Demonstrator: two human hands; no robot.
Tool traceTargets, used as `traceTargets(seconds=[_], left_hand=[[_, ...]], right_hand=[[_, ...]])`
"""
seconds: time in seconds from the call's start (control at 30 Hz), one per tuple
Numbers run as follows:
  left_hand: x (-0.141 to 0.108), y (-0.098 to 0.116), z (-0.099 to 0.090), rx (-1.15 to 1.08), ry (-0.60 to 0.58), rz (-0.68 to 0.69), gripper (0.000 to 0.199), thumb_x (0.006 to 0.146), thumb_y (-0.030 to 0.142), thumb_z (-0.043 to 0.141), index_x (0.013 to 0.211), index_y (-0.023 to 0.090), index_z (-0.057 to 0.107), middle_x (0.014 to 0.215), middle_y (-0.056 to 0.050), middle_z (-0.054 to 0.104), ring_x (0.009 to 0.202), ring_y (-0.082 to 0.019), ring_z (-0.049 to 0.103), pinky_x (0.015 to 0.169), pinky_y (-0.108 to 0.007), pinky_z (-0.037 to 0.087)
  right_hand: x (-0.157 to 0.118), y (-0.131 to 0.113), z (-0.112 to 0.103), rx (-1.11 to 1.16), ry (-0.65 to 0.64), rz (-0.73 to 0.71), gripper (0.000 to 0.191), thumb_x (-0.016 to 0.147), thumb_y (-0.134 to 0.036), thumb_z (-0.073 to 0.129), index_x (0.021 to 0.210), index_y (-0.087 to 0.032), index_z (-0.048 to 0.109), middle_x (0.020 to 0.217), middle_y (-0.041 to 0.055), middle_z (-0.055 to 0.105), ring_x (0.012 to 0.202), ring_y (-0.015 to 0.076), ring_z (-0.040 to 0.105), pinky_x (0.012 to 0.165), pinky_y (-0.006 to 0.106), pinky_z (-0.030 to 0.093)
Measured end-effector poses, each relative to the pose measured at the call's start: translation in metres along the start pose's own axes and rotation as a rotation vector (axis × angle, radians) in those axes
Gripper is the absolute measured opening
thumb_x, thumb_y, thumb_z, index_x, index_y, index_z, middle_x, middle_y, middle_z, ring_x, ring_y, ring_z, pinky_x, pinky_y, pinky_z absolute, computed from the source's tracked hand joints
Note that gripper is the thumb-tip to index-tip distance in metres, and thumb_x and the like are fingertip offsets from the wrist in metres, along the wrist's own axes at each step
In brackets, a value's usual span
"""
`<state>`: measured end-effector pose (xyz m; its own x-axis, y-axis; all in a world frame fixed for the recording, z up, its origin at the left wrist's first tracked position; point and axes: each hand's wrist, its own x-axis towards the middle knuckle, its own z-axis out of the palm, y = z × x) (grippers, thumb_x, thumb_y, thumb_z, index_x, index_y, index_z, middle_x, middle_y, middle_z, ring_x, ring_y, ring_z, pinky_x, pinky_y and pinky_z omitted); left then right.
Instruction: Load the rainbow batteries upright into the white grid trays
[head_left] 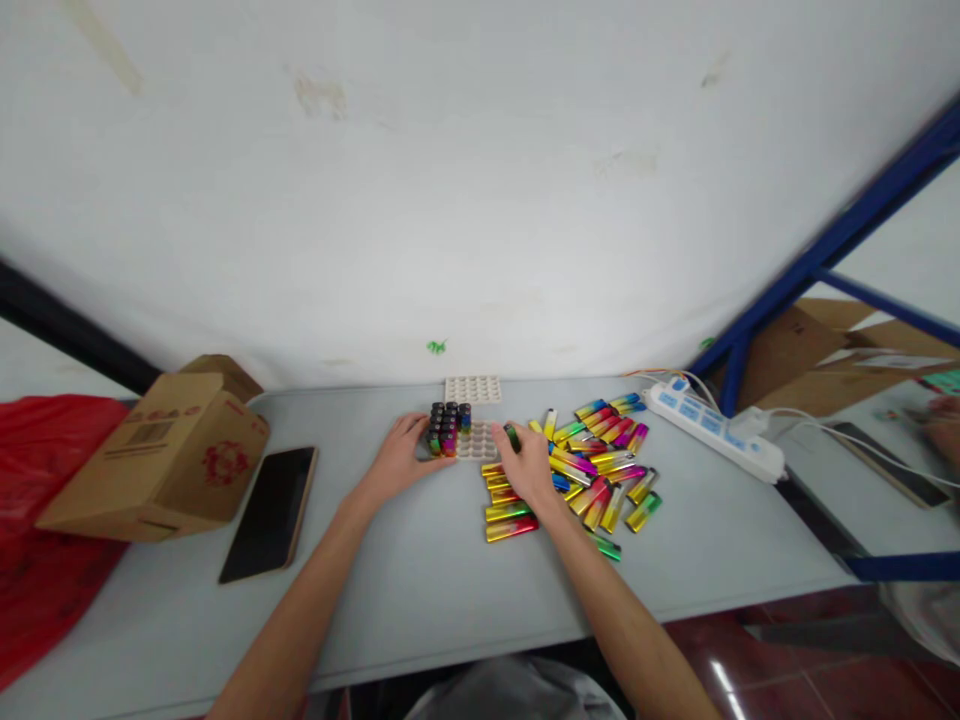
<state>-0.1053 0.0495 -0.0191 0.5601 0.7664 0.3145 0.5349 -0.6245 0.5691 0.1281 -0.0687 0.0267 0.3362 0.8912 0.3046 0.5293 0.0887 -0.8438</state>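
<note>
A pale tray with round pockets (477, 440) lies on the table, its left part filled with several upright dark-topped cylinders (444, 425). My left hand (405, 455) rests at the tray's left side, thumb and fingers apart around the corner of the upright group. My right hand (527, 460) is at the tray's right edge, its fingers closed on a dark-ended cylinder (512, 437). Several shiny coloured cylinders (600, 465) lie loose to the right, some beside and under my right wrist. Behind the filled tray lies a second pocketed tray (472, 389).
On the left are a black phone (270, 513), a cardboard box (165, 450) and a red bag (52, 500). A white power strip (716, 430) with cables lies at the right, near a blue metal frame (780, 280). Part of another person's hand shows at the far right.
</note>
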Motion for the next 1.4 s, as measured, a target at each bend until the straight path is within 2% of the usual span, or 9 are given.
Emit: traceTargets(seconds=[0.3, 0.4, 0.53, 0.67, 0.83, 1.0, 1.1, 1.23, 1.4], left_hand=[[0.0, 0.003, -0.002, -0.011, -0.005, -0.017, 0.072, 0.076, 0.068, 0.086, 0.127, 0.02, 0.071, 0.132, -0.014, 0.071, 0.127, -0.038, 0.064, 0.115, -0.055, 0.052], [0.0, 0.003, -0.002, -0.017, 0.005, -0.025, 0.072, 0.074, 0.067, 0.088, 0.126, 0.02, 0.072, 0.132, -0.014, 0.071, 0.126, -0.038, 0.065, 0.115, -0.055, 0.052], [0.0, 0.004, -0.003, -0.029, -0.001, -0.032, 0.073, 0.075, 0.066, 0.088, 0.128, 0.019, 0.072, 0.132, -0.015, 0.071, 0.127, -0.038, 0.065, 0.116, -0.055, 0.052], [-0.001, 0.005, -0.003, -0.034, 0.007, -0.038, 0.072, 0.074, 0.067, 0.088, 0.127, 0.022, 0.072, 0.131, -0.014, 0.072, 0.126, -0.038, 0.065, 0.115, -0.055, 0.052], [-0.002, 0.005, -0.003, -0.043, 0.024, -0.024, 0.072, 0.074, 0.066, 0.088, 0.126, 0.02, 0.073, 0.131, -0.016, 0.072, 0.125, -0.039, 0.065, 0.114, -0.057, 0.053], [-0.002, 0.007, -0.002, -0.043, 0.022, -0.02, 0.069, 0.074, 0.062, 0.09, 0.127, 0.022, 0.072, 0.132, -0.014, 0.071, 0.126, -0.037, 0.065, 0.115, -0.055, 0.053], [-0.002, 0.007, -0.002, -0.036, 0.016, -0.02, 0.071, 0.074, 0.063, 0.09, 0.128, 0.02, 0.072, 0.132, -0.014, 0.071, 0.126, -0.038, 0.064, 0.115, -0.056, 0.052], [-0.002, 0.005, -0.001, -0.043, 0.006, -0.008, 0.071, 0.076, 0.065, 0.088, 0.128, 0.02, 0.071, 0.132, -0.014, 0.07, 0.126, -0.037, 0.064, 0.115, -0.055, 0.052], [-0.001, 0.003, -0.001, -0.033, 0.005, -0.005, 0.071, 0.076, 0.065, 0.088, 0.128, 0.02, 0.071, 0.132, -0.015, 0.07, 0.126, -0.037, 0.064, 0.115, -0.055, 0.052]], right_hand=[[-0.005, 0.001, 0.001, -0.088, -0.035, 0.001, 0.04, 0.102, -0.044, 0.044, 0.067, -0.027, 0.04, 0.058, -0.0042, 0.045, 0.059, 0.0167, 0.043, 0.063, 0.031, 0.03], [-0.006, 0.001, 0.002, -0.093, -0.039, 0.001, 0.039, 0.106, -0.047, 0.044, 0.073, -0.026, 0.046, 0.062, -0.0034, 0.05, 0.062, 0.0184, 0.048, 0.066, 0.031, 0.034], [-0.003, 0.001, -0.001, -0.073, -0.08, -0.052, 0.034, 0.112, -0.049, 0.042, 0.092, -0.025, 0.055, 0.078, 0.0003, 0.062, 0.077, 0.0217, 0.061, 0.074, 0.031, 0.043], [0.004, 0.002, -0.006, -0.103, -0.124, -0.191, 0.034, 0.114, -0.043, 0.041, 0.093, -0.024, 0.061, 0.097, 0.0066, 0.068, 0.093, 0.0227, 0.065, 0.087, 0.033, 0.049], [0.011, 0.005, -0.005, -0.212, -0.187, -0.198, 0.041, 0.114, -0.049, 0.045, 0.087, -0.024, 0.063, 0.076, 0.0021, 0.065, 0.075, 0.0214, 0.063, 0.078, 0.032, 0.047], [0.015, 0.009, 0.006, -0.19, -0.253, -0.236, 0.029, 0.115, -0.041, 0.048, 0.109, -0.021, 0.068, 0.093, 0.0059, 0.077, 0.089, 0.0221, 0.072, 0.081, 0.03, 0.05], [0.017, 0.006, 0.01, -0.289, -0.338, -0.264, 0.023, 0.115, -0.034, 0.05, 0.115, -0.019, 0.068, 0.101, 0.0085, 0.079, 0.093, 0.0224, 0.074, 0.082, 0.03, 0.051], [0.023, -0.007, 0.009, -0.559, -0.424, -0.327, 0.024, 0.115, -0.034, 0.052, 0.121, -0.018, 0.069, 0.11, 0.0132, 0.081, 0.097, 0.0252, 0.077, 0.087, 0.034, 0.052], [0.04, -0.023, 0.002, -0.768, -0.497, -0.333, 0.032, 0.115, -0.04, 0.052, 0.125, -0.015, 0.07, 0.093, 0.0154, 0.082, 0.084, 0.0281, 0.078, 0.086, 0.037, 0.052]])
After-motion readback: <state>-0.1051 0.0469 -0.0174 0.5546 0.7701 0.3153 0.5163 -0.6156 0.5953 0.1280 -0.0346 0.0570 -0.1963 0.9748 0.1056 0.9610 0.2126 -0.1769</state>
